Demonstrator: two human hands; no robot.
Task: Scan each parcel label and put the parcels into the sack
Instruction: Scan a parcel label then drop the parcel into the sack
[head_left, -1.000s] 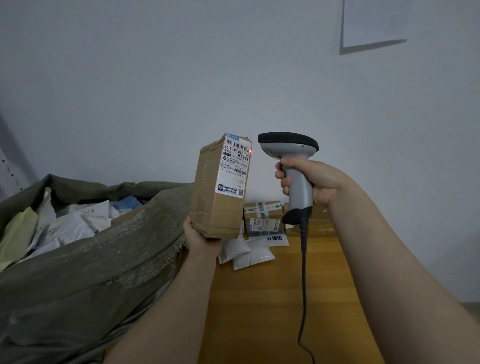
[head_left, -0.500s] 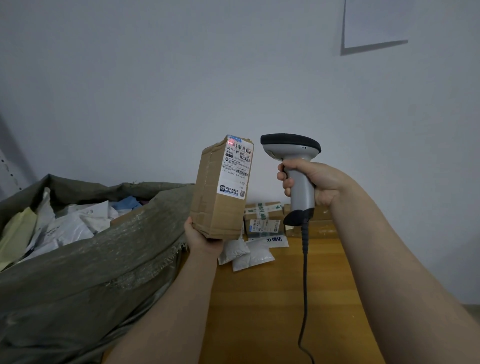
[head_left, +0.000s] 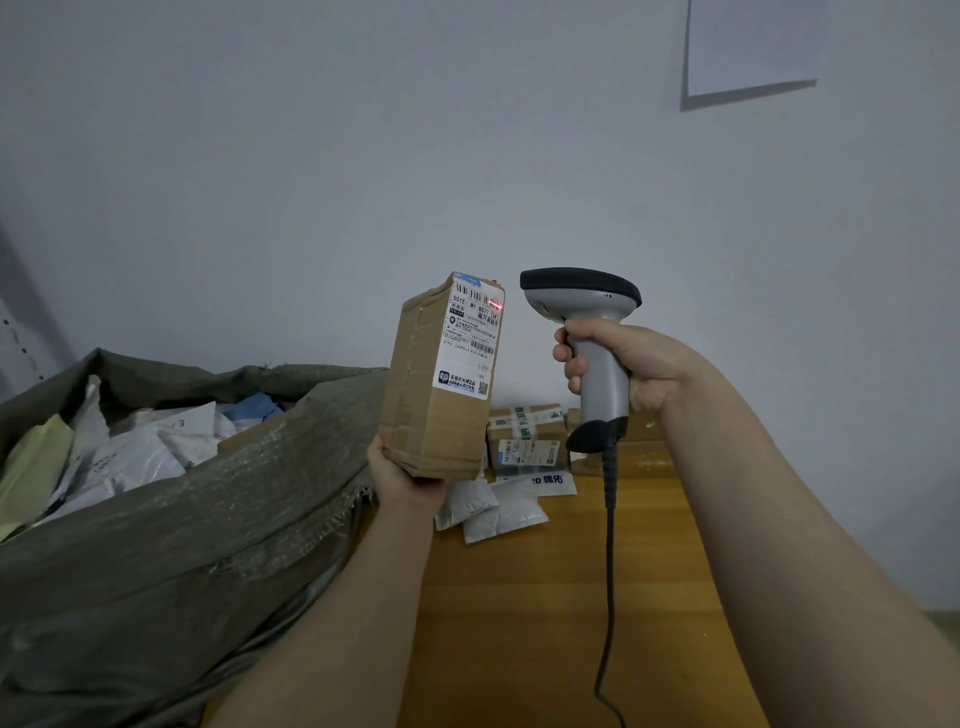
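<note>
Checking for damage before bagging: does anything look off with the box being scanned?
The box in the left hand is creased and dented on its brown side. Its label looks intact. The red light from the scanner sits on the label's upper right corner, not across the whole barcode.

The red light (head_left: 493, 303) from the barcode scanner (head_left: 582, 291) is wandering over the label (head_left: 467, 343) on the cardboard box (head_left: 421, 395). A second ago it was a dot at the label's right edge, then it sat near the left end of the top barcode, and now it is glowing at that barcode's right end. The right hand (head_left: 623, 364) is drifting the scanner very slightly rightward and lower.
</note>
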